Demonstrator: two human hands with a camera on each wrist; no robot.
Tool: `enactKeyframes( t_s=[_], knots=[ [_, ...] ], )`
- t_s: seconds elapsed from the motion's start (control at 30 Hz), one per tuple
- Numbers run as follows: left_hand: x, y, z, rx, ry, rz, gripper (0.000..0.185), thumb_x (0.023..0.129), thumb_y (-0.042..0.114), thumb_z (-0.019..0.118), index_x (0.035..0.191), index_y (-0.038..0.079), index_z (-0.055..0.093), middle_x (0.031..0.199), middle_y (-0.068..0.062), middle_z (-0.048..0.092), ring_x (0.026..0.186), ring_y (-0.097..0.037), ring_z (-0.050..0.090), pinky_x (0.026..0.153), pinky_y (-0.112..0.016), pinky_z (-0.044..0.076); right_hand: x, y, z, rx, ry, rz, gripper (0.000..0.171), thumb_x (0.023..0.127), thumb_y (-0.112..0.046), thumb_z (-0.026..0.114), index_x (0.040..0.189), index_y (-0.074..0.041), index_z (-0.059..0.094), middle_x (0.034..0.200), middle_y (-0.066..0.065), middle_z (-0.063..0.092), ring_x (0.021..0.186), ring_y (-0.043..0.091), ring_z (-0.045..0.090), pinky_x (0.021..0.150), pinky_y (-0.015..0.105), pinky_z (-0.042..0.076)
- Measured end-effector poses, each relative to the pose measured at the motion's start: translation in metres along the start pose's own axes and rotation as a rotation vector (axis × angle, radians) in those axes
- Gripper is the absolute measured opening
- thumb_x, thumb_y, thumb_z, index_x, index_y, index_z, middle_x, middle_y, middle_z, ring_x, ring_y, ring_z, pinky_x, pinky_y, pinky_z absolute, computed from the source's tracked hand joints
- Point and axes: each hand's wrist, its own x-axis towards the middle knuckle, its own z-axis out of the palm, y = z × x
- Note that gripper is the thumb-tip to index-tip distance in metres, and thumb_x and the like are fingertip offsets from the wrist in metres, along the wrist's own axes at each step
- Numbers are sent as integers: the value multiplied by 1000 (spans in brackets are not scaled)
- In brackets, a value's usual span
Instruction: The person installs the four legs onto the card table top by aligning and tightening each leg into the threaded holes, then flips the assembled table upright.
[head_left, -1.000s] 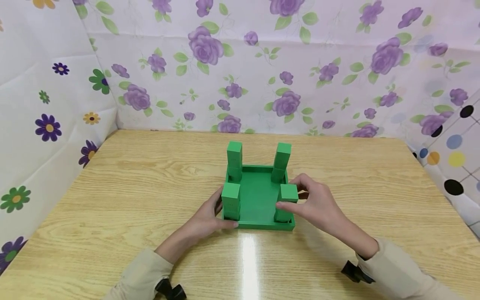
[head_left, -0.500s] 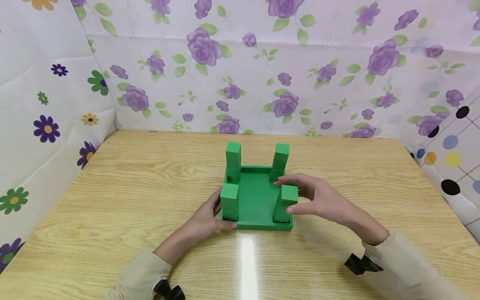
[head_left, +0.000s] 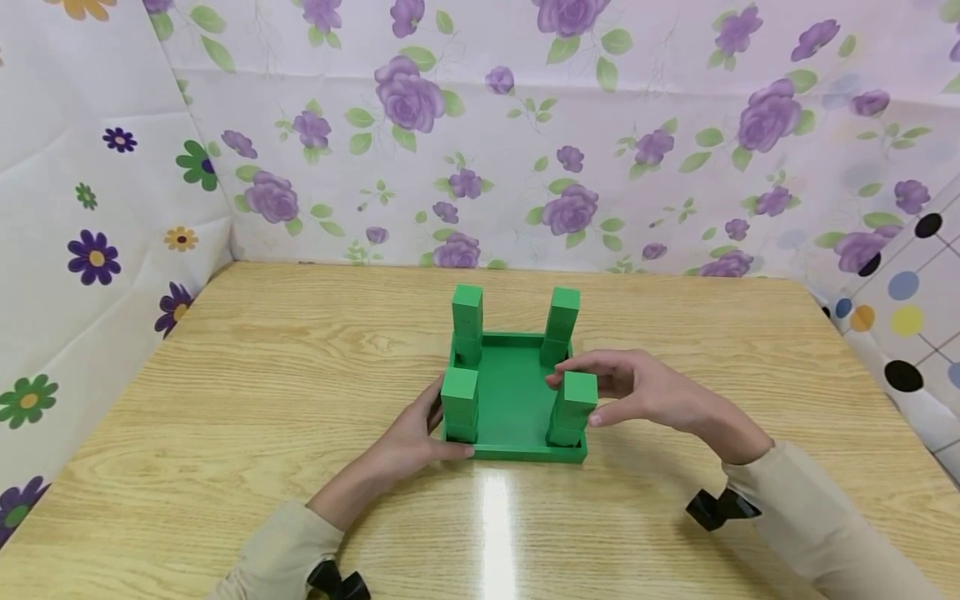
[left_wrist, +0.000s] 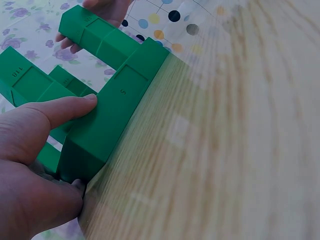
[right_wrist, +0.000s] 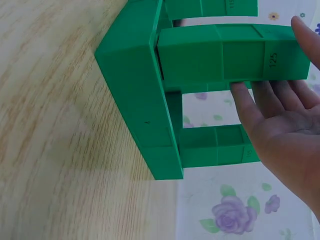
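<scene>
Green plastic makes up the square tray-like base point(head_left: 513, 400) at the centre of the pale wood-grain table point(head_left: 225, 392), with four green square posts standing at its corners. In the head view, the left hand point(head_left: 412, 437) sits at the base's 8 o'clock corner, thumb along the front rim, bracing it. The right hand point(head_left: 637, 392) comes in from 3 o'clock, fingers fairly straight around the top of the near-right green post point(head_left: 573, 408); half a second ago it was in almost the same spot, and a second ago it was lower with its thumb at the post's foot, so the post now looks seated and the hand seems only to be steadying it. From the left wrist, the thumb point(left_wrist: 65, 110) presses flat on the base's side wall point(left_wrist: 110, 120), fingers tucked beneath the corner. From the right wrist, fingertips point(right_wrist: 245, 100) touch the post marked 125 point(right_wrist: 225, 52), palm wide and not clamped.
</scene>
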Motion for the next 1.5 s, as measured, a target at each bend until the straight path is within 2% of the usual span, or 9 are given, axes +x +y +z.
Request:
enactKeyframes(
  t_s=[0.17, 0.23, 0.37, 0.4, 0.47, 0.6, 0.93, 1.23, 1.5],
  knots=[
    [0, -1, 0, 1, -2, 4, 105, 68, 0, 77, 147, 18, 10, 145, 0, 19, 133, -19, 15, 104, -40, 17, 0, 0, 0, -35, 9, 6, 52, 82, -5, 66, 130, -10, 49, 123, 10, 54, 118, 22, 44, 89, 36, 41],
    [0, -1, -1, 0, -3, 6, 105, 68, 0, 77, 147, 18, 10, 145, 0, 19, 133, -19, 16, 104, -40, 17, -1, -1, 0, -63, 16, 12, 52, 82, -6, 67, 130, -12, 50, 122, 8, 55, 103, 18, 52, 82, 33, 43],
    [0, -1, -1, -1, -7, 8, 106, 68, 0, 78, 147, 18, 9, 146, -1, 19, 133, -19, 16, 104, -40, 18, -2, -3, 1, -110, 24, 27, 50, 81, -9, 68, 128, -11, 51, 120, 6, 55, 82, 15, 49, 80, 32, 43],
    [0, -1, -1, -1, -9, 7, 106, 68, 0, 78, 147, 18, 9, 146, -1, 19, 133, -19, 16, 104, -40, 19, -2, -4, 1, -122, 26, 29, 49, 81, -10, 68, 128, -11, 52, 120, 5, 56, 82, 14, 49, 80, 32, 43],
    [0, 0, -1, -1, -10, 6, 106, 68, 1, 78, 147, 18, 9, 146, -1, 19, 133, -18, 16, 104, -40, 19, -2, -5, 2, -121, 27, 31, 48, 82, -10, 68, 127, -9, 52, 120, 5, 55, 96, 16, 52, 87, 33, 42],
    [0, 0, 0, 0, -11, 2, 106, 68, 1, 78, 147, 19, 9, 146, -1, 19, 133, -18, 16, 103, -40, 19, -2, -6, 4, -144, 62, 39, 45, 82, -12, 68, 124, -11, 54, 120, 4, 55, 113, 17, 49, 91, 32, 40],
    [0, 0, 0, 3, -9, -2, 106, 68, 1, 78, 147, 20, 8, 146, 0, 18, 133, -18, 15, 103, -40, 19, 0, -8, 14, -245, 202, 86, 43, 77, -21, 74, 116, -16, 59, 115, 0, 57, 111, 15, 51, 86, 32, 43],
    [0, 0, 0, 5, -9, -1, 106, 68, 1, 78, 147, 21, 9, 146, 0, 18, 133, -18, 15, 104, -40, 19, -1, -12, 23, -399, 334, 116, 45, 69, -32, 78, 107, -14, 62, 101, -2, 60, 91, 14, 56, 79, 35, 47],
    [0, 1, 0, 4, -8, 1, 106, 68, 0, 78, 147, 19, 8, 146, 0, 19, 133, -19, 15, 103, -41, 19, -2, -8, 34, -359, 449, 93, 43, 65, -32, 81, 99, -15, 63, 88, -3, 62, 81, 11, 59, 74, 27, 49]
  ],
)
